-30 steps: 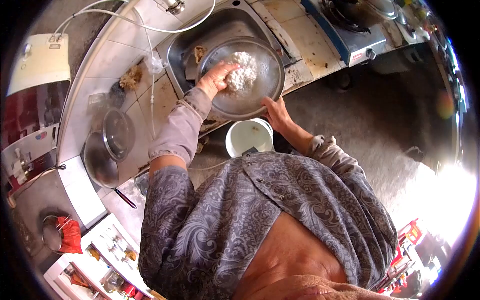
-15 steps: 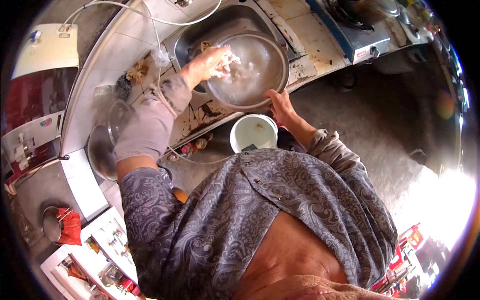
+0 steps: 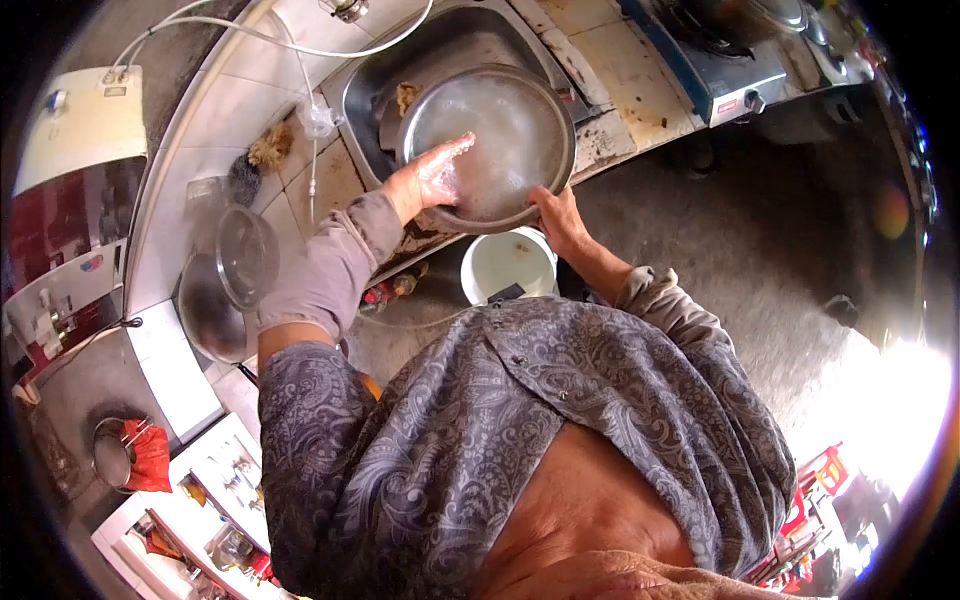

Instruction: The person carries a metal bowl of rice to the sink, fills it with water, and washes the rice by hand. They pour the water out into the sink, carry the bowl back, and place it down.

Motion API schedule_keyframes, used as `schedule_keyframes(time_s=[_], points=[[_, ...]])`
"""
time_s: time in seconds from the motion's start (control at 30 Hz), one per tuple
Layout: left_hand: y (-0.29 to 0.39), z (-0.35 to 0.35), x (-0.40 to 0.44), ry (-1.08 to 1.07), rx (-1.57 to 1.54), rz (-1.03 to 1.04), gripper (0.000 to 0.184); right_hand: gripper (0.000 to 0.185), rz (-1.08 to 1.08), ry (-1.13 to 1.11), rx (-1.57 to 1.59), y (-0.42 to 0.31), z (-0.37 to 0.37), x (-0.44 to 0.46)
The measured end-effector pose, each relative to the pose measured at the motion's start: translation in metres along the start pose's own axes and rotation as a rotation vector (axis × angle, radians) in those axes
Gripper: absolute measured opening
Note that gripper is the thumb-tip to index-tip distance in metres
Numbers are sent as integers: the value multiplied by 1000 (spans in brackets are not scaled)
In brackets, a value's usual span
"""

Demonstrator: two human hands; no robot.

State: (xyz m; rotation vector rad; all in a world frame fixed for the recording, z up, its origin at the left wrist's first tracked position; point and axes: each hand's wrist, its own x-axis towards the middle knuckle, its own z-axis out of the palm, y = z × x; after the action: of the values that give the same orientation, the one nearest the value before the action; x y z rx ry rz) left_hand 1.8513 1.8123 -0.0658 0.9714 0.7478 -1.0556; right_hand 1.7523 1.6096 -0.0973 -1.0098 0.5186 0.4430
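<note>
A round metal basin (image 3: 487, 222) rests tilted at the front of the sink (image 3: 365, 80), with cloudy liquid (image 3: 500, 140) inside. Over the basin's left side, my wet left hand (image 3: 437, 175) has its fingers spread; the lower ones dip toward the liquid and are partly hidden. My right hand (image 3: 562, 218) grips the basin's rim at the lower right, thumb on top. A tan scrubbing clump (image 3: 407, 97) lies in the sink, left of the basin. Below the basin stands a white bucket (image 3: 508, 265).
A blue-sided gas stove (image 3: 740, 90) stands on the counter at right. Left of the sink are a brown bristly clump (image 3: 272, 148), a glass lid (image 3: 246, 257) and a large pan (image 3: 205, 310). A white hose (image 3: 300, 47) crosses above the sink.
My left hand has moved down toward the basin's near left side and spread out; the pale wet mass around its fingers no longer shows there. My right hand still holds the rim.
</note>
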Motion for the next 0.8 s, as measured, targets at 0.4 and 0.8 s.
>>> schedule_keyframes(time_s=[0.4, 0.8], points=[[-14, 24, 17, -306, -144, 433, 27, 43, -76, -11, 65, -12, 6, -9], [12, 44, -45, -74, 777, 659, 23, 29, 56, -104, -129, -43, 6, -11]])
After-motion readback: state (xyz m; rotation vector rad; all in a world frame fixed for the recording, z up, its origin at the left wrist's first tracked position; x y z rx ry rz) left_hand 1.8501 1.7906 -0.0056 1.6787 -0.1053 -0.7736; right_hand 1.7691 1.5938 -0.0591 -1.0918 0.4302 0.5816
